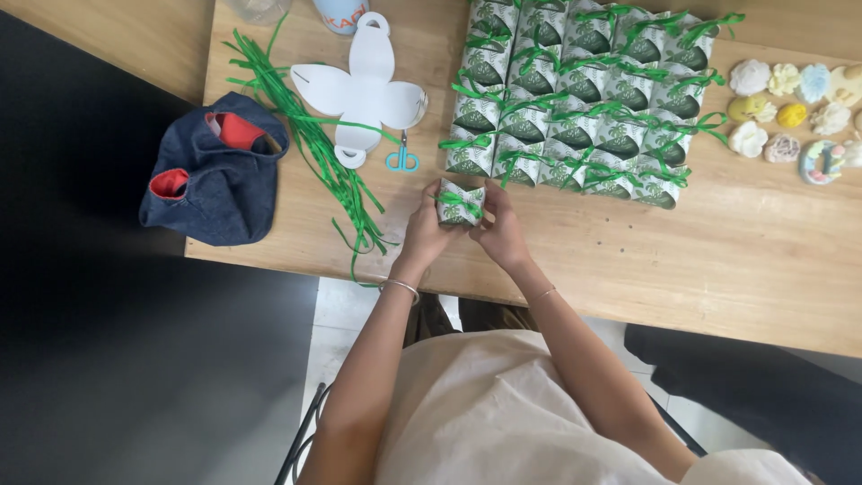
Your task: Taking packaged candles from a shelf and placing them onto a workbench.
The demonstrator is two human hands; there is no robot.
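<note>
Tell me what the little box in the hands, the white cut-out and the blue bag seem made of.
Small box: looks like printed card, matte, crisp folds, tied with glossy green ribbon. White cut-out: probably thin card, lying flat with clean edges. Blue bag: soft denim-like cloth, slumped, with red lining.

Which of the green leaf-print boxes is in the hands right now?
The lone box at the table's near edge, held between the left hand and right hand. All the other boxes stand packed in rows behind it.

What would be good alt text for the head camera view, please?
Two hands, left hand and right hand, hold a small green-patterned box over a wooden table, beside rows of finished boxes, green ribbon strips and scissors.
</note>
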